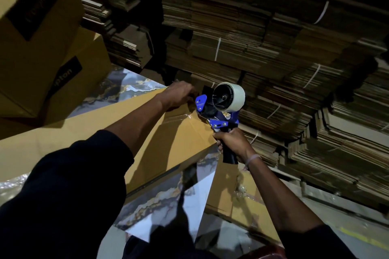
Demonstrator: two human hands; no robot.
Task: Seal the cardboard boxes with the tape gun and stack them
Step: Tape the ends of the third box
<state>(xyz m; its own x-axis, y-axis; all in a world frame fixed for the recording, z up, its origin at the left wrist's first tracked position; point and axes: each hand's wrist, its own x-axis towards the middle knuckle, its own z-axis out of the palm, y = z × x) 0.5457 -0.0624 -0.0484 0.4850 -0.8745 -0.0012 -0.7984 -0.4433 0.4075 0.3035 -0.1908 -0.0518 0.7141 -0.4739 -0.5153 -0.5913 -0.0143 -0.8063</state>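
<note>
A tan cardboard box (84,130) lies across a marble-patterned table (130,82) in front of me. My right hand (231,143) grips the black handle of a blue tape gun (219,109) with a roll of clear tape, its nose pressed on the box's far edge where shiny tape shows. My left hand (179,94) rests on the box's far corner just left of the tape gun, fingers curled over the edge; what they pinch is hidden.
Two taped tan boxes (37,33) with black labels are stacked at the left. Tall bundles of flat strapped cardboard (273,48) fill the back and right. Another flat box piece (235,202) lies low at the right beside the table edge.
</note>
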